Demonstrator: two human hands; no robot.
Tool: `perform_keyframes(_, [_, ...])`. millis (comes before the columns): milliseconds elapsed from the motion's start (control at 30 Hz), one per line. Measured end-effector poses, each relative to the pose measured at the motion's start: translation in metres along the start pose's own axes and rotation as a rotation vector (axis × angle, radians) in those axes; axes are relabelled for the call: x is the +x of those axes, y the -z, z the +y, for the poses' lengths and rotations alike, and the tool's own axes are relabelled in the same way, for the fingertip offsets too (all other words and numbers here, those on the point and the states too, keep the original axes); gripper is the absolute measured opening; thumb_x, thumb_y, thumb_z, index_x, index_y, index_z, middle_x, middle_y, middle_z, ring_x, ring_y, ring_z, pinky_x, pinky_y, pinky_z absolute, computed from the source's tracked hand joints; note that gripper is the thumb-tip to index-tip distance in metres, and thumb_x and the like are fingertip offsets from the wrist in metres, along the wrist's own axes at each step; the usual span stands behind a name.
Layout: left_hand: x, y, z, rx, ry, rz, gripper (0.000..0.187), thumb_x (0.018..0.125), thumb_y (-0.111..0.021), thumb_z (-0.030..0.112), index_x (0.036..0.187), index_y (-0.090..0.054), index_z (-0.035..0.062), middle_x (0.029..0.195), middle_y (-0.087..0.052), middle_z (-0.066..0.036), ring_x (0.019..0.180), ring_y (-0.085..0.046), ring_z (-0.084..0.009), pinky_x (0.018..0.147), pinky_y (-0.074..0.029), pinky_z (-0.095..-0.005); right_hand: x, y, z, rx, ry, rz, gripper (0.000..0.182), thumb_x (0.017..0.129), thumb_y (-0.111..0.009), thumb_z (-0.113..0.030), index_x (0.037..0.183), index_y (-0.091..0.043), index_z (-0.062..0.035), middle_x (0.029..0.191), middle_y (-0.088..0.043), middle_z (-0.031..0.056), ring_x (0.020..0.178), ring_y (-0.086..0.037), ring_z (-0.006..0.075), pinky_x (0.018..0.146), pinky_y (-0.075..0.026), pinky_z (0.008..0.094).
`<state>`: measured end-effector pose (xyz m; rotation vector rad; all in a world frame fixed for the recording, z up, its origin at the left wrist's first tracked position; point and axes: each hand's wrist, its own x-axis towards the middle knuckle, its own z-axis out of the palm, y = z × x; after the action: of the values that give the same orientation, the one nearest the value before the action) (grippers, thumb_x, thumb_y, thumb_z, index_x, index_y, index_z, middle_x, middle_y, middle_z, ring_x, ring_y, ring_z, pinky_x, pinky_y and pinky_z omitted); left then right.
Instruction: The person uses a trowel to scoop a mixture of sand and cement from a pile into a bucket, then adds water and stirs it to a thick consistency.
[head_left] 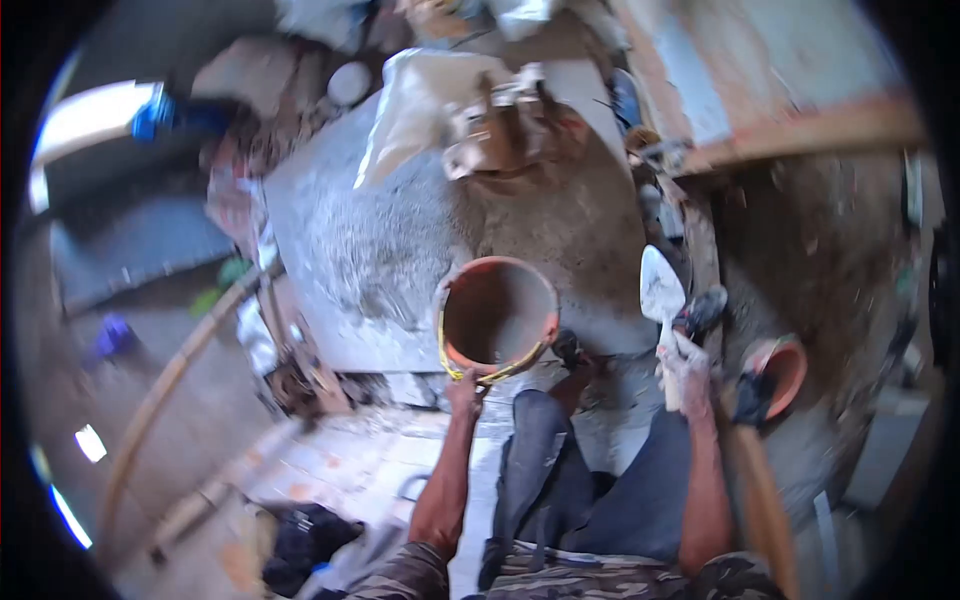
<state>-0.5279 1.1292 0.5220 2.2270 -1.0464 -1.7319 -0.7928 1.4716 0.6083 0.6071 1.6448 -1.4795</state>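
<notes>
Orange-rimmed, the bucket [528,315] is held at its yellow handle [507,377] by my curled left hand [464,391], while my right hand [692,370] is closed round a trowel [661,287].

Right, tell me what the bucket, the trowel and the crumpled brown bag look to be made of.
Bucket: probably plastic, with a dull orange finish; the thick, smooth rim suggests it.
Trowel: blade likely metal, given its thin, flat shape, with a pale, perhaps mortar-smeared face; the handle's material is unclear, partly covered by the right hand.
Brown bag: seemingly matte paper, judging by its stiff folds, though blurred.
</notes>
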Motion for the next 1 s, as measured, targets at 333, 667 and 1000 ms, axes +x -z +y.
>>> perform_keyframes(333, [0.070, 0.128, -0.023, -0.627, 0.079, 0.065, 0.065, 0.079, -0.064, 0.001, 0.135, -0.033, 0.0134, 0.121, -0.047, -0.014, 0.100, -0.058, -0.0315, 0.088, -0.045, -0.0650, -0.006, -0.179, -0.065, -0.637, 0.165, -0.254, 0.034, 0.085, -0.073, -0.016, 0.112, -0.065, 0.0006, 0.079, -0.062, 0.0007, 0.063, -0.056, 0.0068, 0.053, -0.046, 0.0242])
perform_keyframes(667, [0.072, 0.160, 0.009, -0.867, 0.017, 0.240, 0.051, 0.083, -0.066, 0.005, 0.127, -0.041, 0.0159, 0.121, -0.048, -0.010, 0.114, -0.050, -0.0302, 0.093, -0.039, -0.0667, 0.050, -0.467, 0.004, -1.390, 0.462, -1.026, 0.068, 0.079, -0.074, -0.033, 0.130, -0.043, 0.0004, 0.119, -0.059, 0.0265, 0.113, -0.057, 0.0426, 0.093, -0.046, 0.0471])
perform_keyframes(1000, [0.127, 0.157, 0.027, -1.062, 0.109, 0.449, 0.046, 0.087, -0.057, 0.001, 0.131, -0.047, 0.0076, 0.121, -0.054, -0.008, 0.108, -0.056, -0.0212, 0.087, -0.050, -0.0354, 0.032, -0.657, 0.226, -1.466, 0.202, -1.522, 0.068, 0.084, -0.068, -0.032, 0.129, -0.036, 0.0075, 0.102, -0.060, 0.0356, 0.099, -0.061, 0.0479, 0.086, -0.047, 0.0509])
